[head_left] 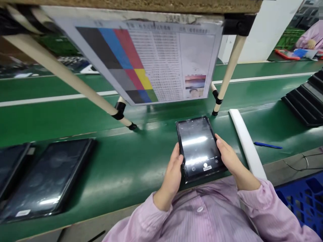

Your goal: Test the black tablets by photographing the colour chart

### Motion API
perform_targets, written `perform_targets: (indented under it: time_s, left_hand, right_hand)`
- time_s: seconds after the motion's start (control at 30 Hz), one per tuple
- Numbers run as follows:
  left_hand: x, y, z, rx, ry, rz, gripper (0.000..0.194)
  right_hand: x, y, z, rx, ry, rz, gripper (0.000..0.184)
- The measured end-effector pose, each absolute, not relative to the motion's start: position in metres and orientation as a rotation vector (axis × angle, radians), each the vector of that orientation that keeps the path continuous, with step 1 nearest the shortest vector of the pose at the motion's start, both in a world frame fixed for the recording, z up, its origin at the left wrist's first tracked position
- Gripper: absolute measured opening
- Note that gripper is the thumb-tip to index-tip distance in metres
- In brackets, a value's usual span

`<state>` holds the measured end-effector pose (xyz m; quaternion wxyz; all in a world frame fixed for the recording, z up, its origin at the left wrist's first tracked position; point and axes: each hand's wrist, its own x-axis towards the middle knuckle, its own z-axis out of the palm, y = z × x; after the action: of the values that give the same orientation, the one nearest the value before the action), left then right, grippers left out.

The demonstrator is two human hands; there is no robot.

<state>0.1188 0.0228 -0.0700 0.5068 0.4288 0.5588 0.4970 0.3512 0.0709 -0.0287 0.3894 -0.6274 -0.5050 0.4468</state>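
Observation:
A black tablet (198, 139) is held between my two hands over the green bench, close to my body. Its screen is lit, with a round white button and small icons along the lower edge, and bright reflections cross it. My left hand (173, 171) grips the tablet's left edge, thumb towards the front. On the opposite edge, my right hand (228, 154) is closed round the side. Most fingers of both hands are hidden beneath the tablet. Just beyond it hangs a printed chart (161, 64) with colour blocks and lines of text.
Dark tablets (52, 174) lie at the left. Tan pipe legs (230, 67) hold up the chart's shelf. To the right are a white foam strip (243, 134), a blue pen (267, 145) and stacked black tablets or cases (302, 101). Another person's hand (311, 43) shows far right.

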Motion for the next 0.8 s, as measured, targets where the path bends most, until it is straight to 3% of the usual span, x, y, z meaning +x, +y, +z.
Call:
perform_targets:
  time_s: [0.17,0.37,0.53,0.63,0.73,0.8]
  left_hand:
    - [0.121,0.012,-0.039,0.827,1.206,1.459,0.062]
    - [0.050,-0.021,0.008,0.828,1.244,1.664,0.050]
    - [0.000,-0.025,-0.022,0.717,1.389,1.647,0.055]
    - [-0.017,-0.022,-0.055,0.667,1.435,1.572,0.056]
    - [-0.023,-0.021,-0.074,0.665,1.437,1.528,0.055]
    - [-0.024,-0.021,-0.077,0.687,1.418,1.516,0.055]
  right_hand:
    - [0.322,0.048,0.000,-1.586,-1.327,1.114,0.102]
    - [0.264,0.021,0.027,-1.312,-1.530,1.349,0.102]
    - [0.214,0.036,0.007,-1.273,-1.610,1.659,0.100]
    - [0.203,0.041,-0.005,-1.317,-1.644,1.715,0.089]
    - [0.234,0.044,-0.002,-1.242,-1.767,1.488,0.068]
    - [0.282,0.050,0.003,-1.265,-1.829,1.065,0.061]
